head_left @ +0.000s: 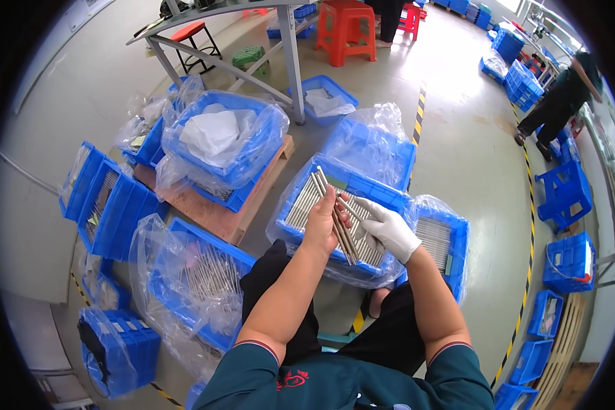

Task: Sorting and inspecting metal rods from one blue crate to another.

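Observation:
My bare left hand (323, 222) is closed around a small bundle of slim metal rods (346, 244), which slant across the palm and stick out at both ends. Beside it, my right hand (392, 230), in a white glove, has its fingers closed on a single metal rod (352, 206) whose end lies near the left fingers. Both hands are above a blue plastic crate (383, 194) lined with clear film. Rows of similar rods (301, 209) lie side by side in that crate. A dark green piece (336, 182) sits at its far side.
Another crate of rods (446, 225) stands at the right, and a film-draped crate with loose rods (215, 277) at the left. Stacked crates (253, 137) rest on a wooden pallet (184, 205). A table leg (290, 61) rises behind. A person (567, 96) stands far right.

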### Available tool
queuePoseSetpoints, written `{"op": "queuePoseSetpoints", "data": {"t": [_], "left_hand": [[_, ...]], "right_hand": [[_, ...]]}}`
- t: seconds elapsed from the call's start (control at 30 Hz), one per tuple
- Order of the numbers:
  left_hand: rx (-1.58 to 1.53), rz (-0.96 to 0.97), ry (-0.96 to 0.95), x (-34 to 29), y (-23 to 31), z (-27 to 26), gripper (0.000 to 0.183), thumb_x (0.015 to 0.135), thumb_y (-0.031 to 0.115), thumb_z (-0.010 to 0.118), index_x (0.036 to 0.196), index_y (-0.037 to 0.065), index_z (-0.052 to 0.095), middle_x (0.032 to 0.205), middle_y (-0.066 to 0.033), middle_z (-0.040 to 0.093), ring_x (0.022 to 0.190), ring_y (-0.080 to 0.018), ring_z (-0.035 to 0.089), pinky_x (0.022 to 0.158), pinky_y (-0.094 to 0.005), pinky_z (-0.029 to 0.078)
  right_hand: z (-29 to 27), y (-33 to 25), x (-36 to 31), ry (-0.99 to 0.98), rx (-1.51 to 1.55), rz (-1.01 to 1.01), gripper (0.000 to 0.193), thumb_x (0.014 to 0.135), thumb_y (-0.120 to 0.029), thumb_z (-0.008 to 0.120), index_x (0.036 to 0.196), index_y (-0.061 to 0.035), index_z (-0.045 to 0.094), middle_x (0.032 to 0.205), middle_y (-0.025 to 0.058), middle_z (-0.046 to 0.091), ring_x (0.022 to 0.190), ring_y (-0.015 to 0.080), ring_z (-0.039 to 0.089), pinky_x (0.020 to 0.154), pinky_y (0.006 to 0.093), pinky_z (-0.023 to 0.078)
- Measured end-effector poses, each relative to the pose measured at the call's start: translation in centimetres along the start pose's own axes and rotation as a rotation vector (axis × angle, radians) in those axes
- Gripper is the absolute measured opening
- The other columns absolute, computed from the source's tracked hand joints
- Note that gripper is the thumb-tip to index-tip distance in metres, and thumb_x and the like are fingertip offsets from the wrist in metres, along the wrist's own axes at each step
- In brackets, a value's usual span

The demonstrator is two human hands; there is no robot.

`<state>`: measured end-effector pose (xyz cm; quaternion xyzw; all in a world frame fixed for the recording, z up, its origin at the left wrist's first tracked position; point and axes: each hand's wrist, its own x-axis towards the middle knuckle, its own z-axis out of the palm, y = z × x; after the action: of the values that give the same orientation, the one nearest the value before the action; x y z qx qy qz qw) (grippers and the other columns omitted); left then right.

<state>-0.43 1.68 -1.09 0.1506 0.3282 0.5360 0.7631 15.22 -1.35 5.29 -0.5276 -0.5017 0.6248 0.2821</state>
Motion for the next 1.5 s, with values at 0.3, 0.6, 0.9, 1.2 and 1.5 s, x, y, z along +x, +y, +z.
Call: {"op": "queuePoseSetpoints", "data": {"t": [0.3,0.6,0.9,1.2,1.5], "left_hand": [[0.282,0.043,-0.007,-0.1,-2.5,0.1,0.030,0.091,0.034,0.057,0.088,0.005,0.062,0.066,0.0029,0.053,0.052,-0.0067,0.050,0.046,-0.0213,0.041],[0.261,0.080,0.137,1.3,-1.7,-0.7,0.031,0.091,0.037,0.056,0.081,0.008,0.061,0.060,0.0045,0.041,0.048,-0.0065,0.042,0.043,-0.0234,0.039],[0.267,0.050,0.112,0.5,-1.5,-0.1,0.043,0.090,0.046,0.053,0.088,0.003,0.059,0.063,0.0032,0.042,0.051,-0.0075,0.044,0.044,-0.0236,0.040],[0.360,0.113,0.026,0.0,-3.5,0.4,0.031,0.091,0.034,0.055,0.081,0.006,0.063,0.062,0.0009,0.055,0.048,-0.0048,0.047,0.044,-0.0204,0.038],[0.396,0.062,-0.046,0.2,-1.6,-0.7,0.034,0.090,0.037,0.055,0.077,0.006,0.057,0.057,0.0007,0.049,0.047,-0.0071,0.045,0.045,-0.0218,0.038]], "right_hand": [[1.2,0.7,1.9,0.160,0.085,-0.022,0.057,0.084,-0.011,0.049,0.138,-0.0029,0.034,0.075,0.0063,0.061,0.048,0.0079,0.050,0.041,0.0220,0.039],[-1.0,1.2,2.2,0.056,0.096,0.130,0.045,0.088,-0.030,0.054,0.119,0.0020,0.051,0.077,0.0096,0.063,0.056,0.0148,0.060,0.047,0.0256,0.047],[0.6,2.4,1.5,0.078,0.128,0.081,0.022,0.086,-0.022,0.052,0.087,-0.0025,0.063,0.057,-0.0014,0.047,0.045,0.0059,0.041,0.042,0.0224,0.031],[1.7,5.1,3.3,0.399,-0.219,-0.191,0.020,0.087,-0.019,0.054,0.076,-0.0026,0.057,0.056,-0.0014,0.047,0.048,0.0068,0.043,0.045,0.0245,0.033],[-1.0,2.2,3.5,0.251,-0.033,0.020,0.040,0.088,-0.042,0.054,0.083,-0.0027,0.060,0.064,0.0017,0.055,0.053,0.0089,0.050,0.050,0.0226,0.042]]}}
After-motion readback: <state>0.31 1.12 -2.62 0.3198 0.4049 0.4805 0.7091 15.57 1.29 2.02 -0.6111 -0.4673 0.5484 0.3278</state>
